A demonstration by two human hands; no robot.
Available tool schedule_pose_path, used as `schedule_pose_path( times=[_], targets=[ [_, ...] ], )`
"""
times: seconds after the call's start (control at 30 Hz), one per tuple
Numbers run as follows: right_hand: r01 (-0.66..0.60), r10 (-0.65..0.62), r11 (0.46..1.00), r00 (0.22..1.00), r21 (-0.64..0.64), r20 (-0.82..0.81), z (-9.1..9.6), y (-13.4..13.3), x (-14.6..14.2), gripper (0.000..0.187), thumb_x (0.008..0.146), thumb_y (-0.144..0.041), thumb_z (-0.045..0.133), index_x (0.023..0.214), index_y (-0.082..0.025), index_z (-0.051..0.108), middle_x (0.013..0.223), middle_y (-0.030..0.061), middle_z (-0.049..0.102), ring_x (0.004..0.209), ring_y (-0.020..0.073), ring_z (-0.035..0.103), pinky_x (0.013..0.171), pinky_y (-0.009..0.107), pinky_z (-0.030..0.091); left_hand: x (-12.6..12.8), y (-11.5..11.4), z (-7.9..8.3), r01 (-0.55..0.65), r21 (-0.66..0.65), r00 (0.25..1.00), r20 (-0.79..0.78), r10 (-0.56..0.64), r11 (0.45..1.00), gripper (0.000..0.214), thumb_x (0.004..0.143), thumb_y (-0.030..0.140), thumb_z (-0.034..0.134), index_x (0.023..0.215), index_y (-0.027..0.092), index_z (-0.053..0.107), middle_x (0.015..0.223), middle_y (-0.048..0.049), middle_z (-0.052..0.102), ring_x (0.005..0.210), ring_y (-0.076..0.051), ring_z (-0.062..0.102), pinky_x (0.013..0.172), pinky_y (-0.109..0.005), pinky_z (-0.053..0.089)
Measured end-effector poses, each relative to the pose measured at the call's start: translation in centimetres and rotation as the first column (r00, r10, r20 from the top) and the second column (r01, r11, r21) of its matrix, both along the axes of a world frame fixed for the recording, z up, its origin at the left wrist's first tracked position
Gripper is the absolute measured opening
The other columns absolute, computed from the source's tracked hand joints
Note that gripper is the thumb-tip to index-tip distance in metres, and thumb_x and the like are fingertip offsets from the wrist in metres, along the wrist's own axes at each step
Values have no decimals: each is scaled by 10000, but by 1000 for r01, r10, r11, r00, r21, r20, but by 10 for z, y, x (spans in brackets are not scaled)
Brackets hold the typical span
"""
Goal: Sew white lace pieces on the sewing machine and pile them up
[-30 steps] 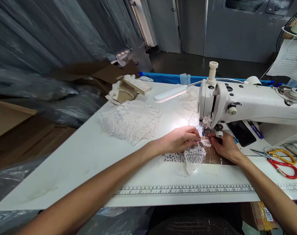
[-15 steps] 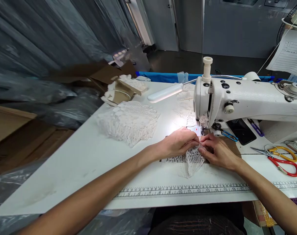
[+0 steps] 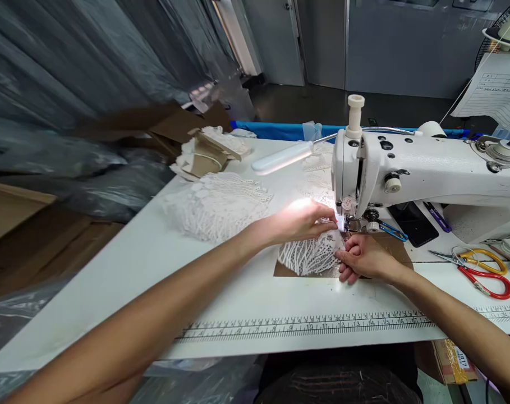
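A piece of white lace lies at the needle of a white sewing machine, over a brown plate on the table. My left hand is closed at the far edge of the lace, just left of the presser foot, thumb and fingers pinching there. My right hand pinches the lace's right edge between thumb and curled fingers, in front of the foot. The machine's lamp throws bright light over my left hand. What lies directly under the foot is too small to make out.
A heap of white lace lies left of my hands, with lace wound on a card behind it. Scissors, yellow-handled snips, a phone and a purple tool lie at right. A printed ruler runs along the front edge.
My left hand has moved left and away from me, apart from my right hand. The right hand has come slightly nearer me. The lace has swung out flatter to the left.
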State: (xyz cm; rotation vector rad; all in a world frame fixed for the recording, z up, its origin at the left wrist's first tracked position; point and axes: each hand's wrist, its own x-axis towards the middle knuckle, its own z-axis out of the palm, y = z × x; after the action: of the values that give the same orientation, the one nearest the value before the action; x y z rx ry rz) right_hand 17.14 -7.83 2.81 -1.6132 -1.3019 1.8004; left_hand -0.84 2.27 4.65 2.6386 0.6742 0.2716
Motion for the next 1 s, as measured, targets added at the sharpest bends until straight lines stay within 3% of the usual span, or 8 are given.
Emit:
schedule_pose_path(
  times=[0.13, 0.23, 0.3, 0.47, 0.6, 0.73, 0.87, 1.0],
  targets=[
    [-196, 199, 976, 980, -96, 28, 10, -26, 12, 186, 950, -218, 586, 832, -212, 443, 520, -51, 593, 405, 119, 570, 357, 174, 394, 6, 14, -29, -23, 394, 998, 60, -1, 919, 381, 1009, 438, 469, 835, 141, 633, 754, -58, 619, 644, -150, 558, 559, -241, 388],
    [-596, 599, 784, 800, -172, -37, 30, -56, 31, 128, 906, -252, 640, 830, -186, 562, 603, -47, 608, 453, 110, 572, 422, 193, 431, 0, 11, -33, -107, 534, 981, 197, 0, 839, 383, 1023, 459, 447, 922, 135, 626, 862, -97, 641, 780, -197, 603, 652, -287, 451],
    [-722, 707, 692, 675, -11, 211, 42, -66, 41, 97, 843, -237, 724, 843, -184, 643, 664, -19, 647, 568, 133, 609, 511, 209, 431, -8, 5, -26, -151, 557, 964, 267, -5, 817, 331, 1033, 406, 445, 950, 139, 622, 908, -102, 654, 817, -200, 616, 677, -304, 472],
    [-606, 294, 679, 741, 414, 603, 36, -44, 49, 191, 962, -174, 510, 893, -178, 687, 783, 35, 691, 665, 159, 615, 619, 264, 454, -23, -17, -11, -80, 539, 947, 305, -106, 838, 182, 1006, 232, 520, 874, 151, 616, 848, -35, 686, 687, -127, 626, 585, -250, 490],
    [-594, -12, 451, 742, 666, 670, 3, -12, 45, 279, 965, -171, 445, 1155, -179, 650, 1109, 113, 678, 978, 247, 632, 813, 363, 520, -23, -55, -21, -4, 531, 923, 329, -201, 847, 167, 1004, 213, 526, 904, 142, 640, 824, -33, 711, 697, -128, 658, 596, -254, 542],
    [-689, -46, 257, 692, 678, 720, -21, 2, 44, 419, 927, -94, 397, 1303, -163, 571, 1334, 133, 586, 1137, 288, 557, 911, 441, 521, -24, -116, -41, 63, 473, 985, 113, -131, 879, 390, 1024, 378, 476, 1187, 50, 610, 1256, -205, 652, 1154, -287, 632, 952, -480, 544],
    [-677, -72, 269, 695, 685, 715, -31, -2, 45, 366, 967, -148, 404, 1277, -186, 594, 1325, 114, 596, 1169, 318, 522, 934, 511, 502, -23, -173, -42, 330, 226, 899, 221, -378, 917, 236, 942, 376, 600, 963, 164, 700, 1070, -96, 748, 974, -212, 698, 911, -344, 575],
    [-645, -87, 310, 712, 698, 696, -36, -7, 46, 356, 954, -146, 433, 1255, -224, 607, 1320, 79, 599, 1152, 308, 522, 945, 504, 484, -24, -155, -21, 373, 198, 853, 313, -419, 907, 157, 909, 223, 628, 772, 151, 656, 805, -67, 736, 726, -155, 673, 743, -305, 602]
  ],
)
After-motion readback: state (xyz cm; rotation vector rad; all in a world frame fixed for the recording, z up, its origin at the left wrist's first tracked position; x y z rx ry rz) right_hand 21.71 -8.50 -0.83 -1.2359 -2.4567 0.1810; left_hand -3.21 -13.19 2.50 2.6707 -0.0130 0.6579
